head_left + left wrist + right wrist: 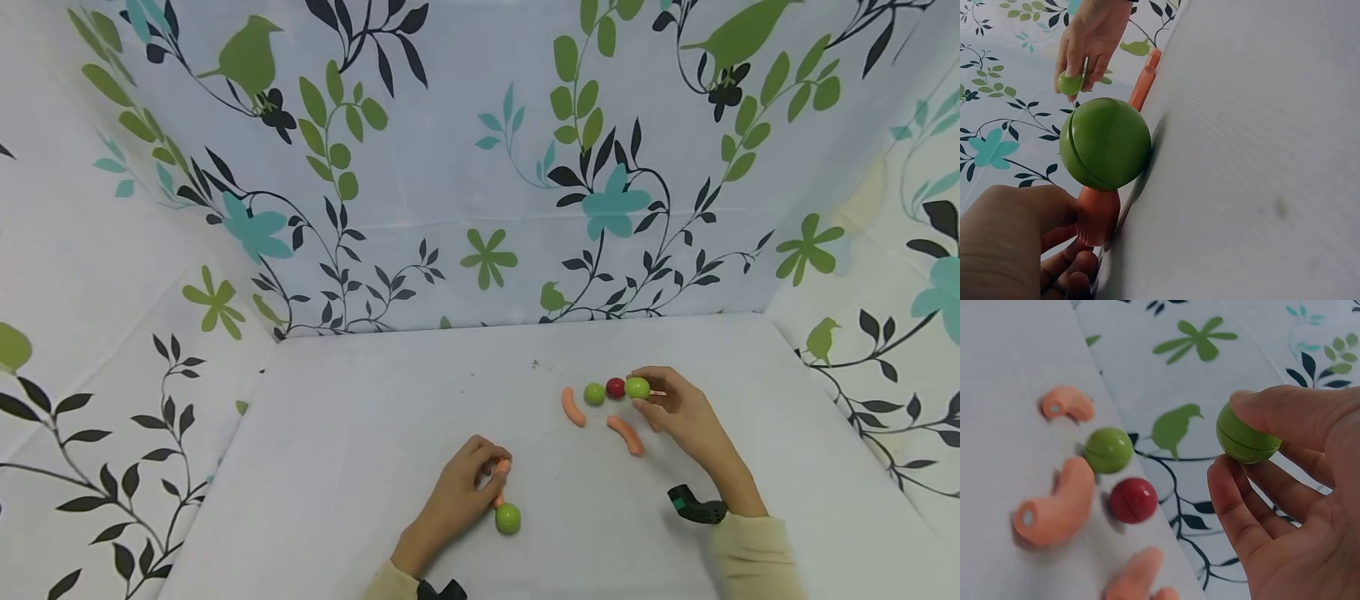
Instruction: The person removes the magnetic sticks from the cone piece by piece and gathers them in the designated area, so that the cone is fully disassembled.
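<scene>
My left hand point(463, 487) holds an orange curved rod point(1099, 215) between thumb and fingers, low over the white table. A green ball point(507, 518) with a seam around it sits against the rod's near end. Farther right, my right hand point(682, 417) pinches another green ball point(1249, 437) between thumb and fingertips. Just left of that hand are a red ball point(615, 387) and a third green ball point(594, 393). Two orange curved rods lie close by, one left of the balls point(573, 407) and one below them point(626, 435). A small silvery disc shows on a rod end point(1027, 517).
The white tabletop point(360, 433) carries all the pieces. Behind it hangs a cloth point(450, 167) printed with birds, leaves and flowers, and similar cloth flanks both sides. Each wrist wears a black camera mount, the right one point(697, 506) near the table.
</scene>
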`<state>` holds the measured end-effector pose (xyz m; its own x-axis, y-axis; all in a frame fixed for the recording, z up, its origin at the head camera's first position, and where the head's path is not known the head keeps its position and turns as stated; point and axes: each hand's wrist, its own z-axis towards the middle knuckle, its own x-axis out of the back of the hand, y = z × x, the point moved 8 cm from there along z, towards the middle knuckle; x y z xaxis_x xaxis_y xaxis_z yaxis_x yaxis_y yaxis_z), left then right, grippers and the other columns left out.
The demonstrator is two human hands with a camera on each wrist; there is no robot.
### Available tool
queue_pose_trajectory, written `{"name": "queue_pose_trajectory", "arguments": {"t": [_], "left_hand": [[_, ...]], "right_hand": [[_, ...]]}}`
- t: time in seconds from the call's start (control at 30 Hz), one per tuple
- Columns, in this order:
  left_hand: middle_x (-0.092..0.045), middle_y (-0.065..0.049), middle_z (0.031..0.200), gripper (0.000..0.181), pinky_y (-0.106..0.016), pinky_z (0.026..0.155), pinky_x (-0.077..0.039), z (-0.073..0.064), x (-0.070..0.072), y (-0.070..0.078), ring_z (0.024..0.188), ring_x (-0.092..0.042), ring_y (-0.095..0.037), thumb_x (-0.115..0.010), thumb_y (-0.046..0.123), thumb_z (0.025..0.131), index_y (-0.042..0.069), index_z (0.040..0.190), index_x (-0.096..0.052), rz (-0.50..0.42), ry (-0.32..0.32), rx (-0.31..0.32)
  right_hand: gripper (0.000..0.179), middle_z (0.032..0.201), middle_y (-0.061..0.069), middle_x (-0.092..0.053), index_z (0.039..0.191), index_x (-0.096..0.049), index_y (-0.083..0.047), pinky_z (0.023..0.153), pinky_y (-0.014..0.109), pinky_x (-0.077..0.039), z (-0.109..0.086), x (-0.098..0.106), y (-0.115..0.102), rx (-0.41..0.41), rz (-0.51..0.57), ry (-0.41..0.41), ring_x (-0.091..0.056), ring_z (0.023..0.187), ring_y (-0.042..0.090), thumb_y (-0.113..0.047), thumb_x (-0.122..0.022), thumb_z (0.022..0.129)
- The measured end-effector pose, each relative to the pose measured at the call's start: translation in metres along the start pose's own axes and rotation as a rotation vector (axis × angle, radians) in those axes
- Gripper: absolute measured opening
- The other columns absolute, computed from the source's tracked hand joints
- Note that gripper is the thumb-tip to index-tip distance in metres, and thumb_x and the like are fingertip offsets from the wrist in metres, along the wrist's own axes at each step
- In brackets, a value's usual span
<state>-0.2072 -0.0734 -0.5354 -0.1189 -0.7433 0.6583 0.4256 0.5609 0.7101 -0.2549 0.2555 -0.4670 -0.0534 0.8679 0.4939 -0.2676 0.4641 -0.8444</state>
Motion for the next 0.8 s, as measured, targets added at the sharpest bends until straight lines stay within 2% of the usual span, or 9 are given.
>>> {"name": "queue_pose_trajectory", "arguments": {"t": [0.17,0.37,0.47,0.53,0.63,0.67,0.73,0.8], "left_hand": [[-0.052,0.008,0.106,0.019,-0.017,0.070,-0.046,0.003,0.003,0.000,0.081,-0.050,-0.003,-0.072,0.015,0.097,0.019,0.115,-0.069,0.008,0.014,-0.007],[-0.050,0.005,0.108,0.019,-0.017,0.070,-0.046,0.002,0.000,0.002,0.078,-0.047,-0.003,-0.071,0.013,0.096,0.017,0.115,-0.068,0.004,0.006,-0.002],[-0.051,0.005,0.109,0.019,-0.017,0.070,-0.046,0.004,-0.001,0.005,0.079,-0.048,-0.003,-0.070,0.014,0.097,0.017,0.115,-0.067,0.014,0.002,-0.014],[-0.052,0.005,0.111,0.017,-0.017,0.072,-0.047,0.006,0.000,0.007,0.080,-0.049,-0.003,-0.069,0.016,0.099,0.018,0.116,-0.066,0.032,-0.001,-0.018],[-0.053,0.005,0.112,0.016,-0.018,0.073,-0.047,0.006,0.002,0.009,0.082,-0.050,-0.004,-0.069,0.018,0.099,0.018,0.114,-0.066,0.073,-0.004,-0.001],[-0.053,0.004,0.112,0.015,-0.019,0.073,-0.047,0.006,0.003,0.009,0.083,-0.050,-0.004,-0.068,0.018,0.099,0.018,0.114,-0.066,0.089,-0.006,0.006],[-0.054,0.003,0.112,0.013,-0.020,0.073,-0.047,0.003,0.005,0.010,0.083,-0.051,-0.006,-0.068,0.019,0.099,0.018,0.112,-0.065,0.126,-0.015,0.024],[-0.054,0.002,0.112,0.012,-0.021,0.073,-0.047,0.001,0.007,0.011,0.083,-0.052,-0.007,-0.068,0.019,0.099,0.018,0.110,-0.065,0.156,-0.026,0.044]], "right_hand": [[0.045,0.139,0.013,-0.062,0.143,-0.056,-0.012,0.093,0.002,-0.045,-0.005,0.026,0.007,-0.046,-0.064,0.085,-0.052,0.114,-0.014,-0.017,-0.070,0.101],[0.049,0.135,0.002,-0.059,0.146,-0.053,-0.009,0.090,0.001,-0.045,-0.018,0.054,0.025,-0.117,-0.077,0.186,-0.052,0.112,-0.015,-0.024,-0.069,0.102],[0.052,0.138,0.007,-0.058,0.148,-0.050,-0.007,0.089,0.000,-0.044,-0.021,0.058,0.026,-0.128,-0.063,0.210,-0.051,0.112,-0.015,-0.022,-0.068,0.102],[0.052,0.140,0.013,-0.059,0.148,-0.050,-0.005,0.090,-0.001,-0.043,-0.019,0.056,0.024,-0.118,-0.057,0.195,-0.052,0.114,-0.013,-0.020,-0.069,0.102],[0.051,0.143,0.022,-0.058,0.147,-0.050,-0.004,0.092,0.000,-0.044,-0.010,0.045,0.021,-0.114,-0.083,0.130,-0.059,0.122,0.005,-0.019,-0.069,0.102],[0.051,0.143,0.023,-0.058,0.147,-0.050,-0.005,0.095,0.005,-0.048,-0.006,0.041,0.021,-0.122,-0.105,0.103,-0.062,0.124,0.014,-0.021,-0.068,0.102],[0.050,0.145,0.024,-0.058,0.147,-0.050,-0.007,0.100,0.021,-0.055,0.001,0.032,0.022,-0.144,-0.144,0.051,-0.063,0.128,0.032,-0.023,-0.068,0.103],[0.050,0.146,0.024,-0.057,0.147,-0.050,-0.008,0.106,0.041,-0.055,0.009,0.023,0.023,-0.153,-0.170,0.010,-0.061,0.130,0.044,-0.024,-0.067,0.103]]}}
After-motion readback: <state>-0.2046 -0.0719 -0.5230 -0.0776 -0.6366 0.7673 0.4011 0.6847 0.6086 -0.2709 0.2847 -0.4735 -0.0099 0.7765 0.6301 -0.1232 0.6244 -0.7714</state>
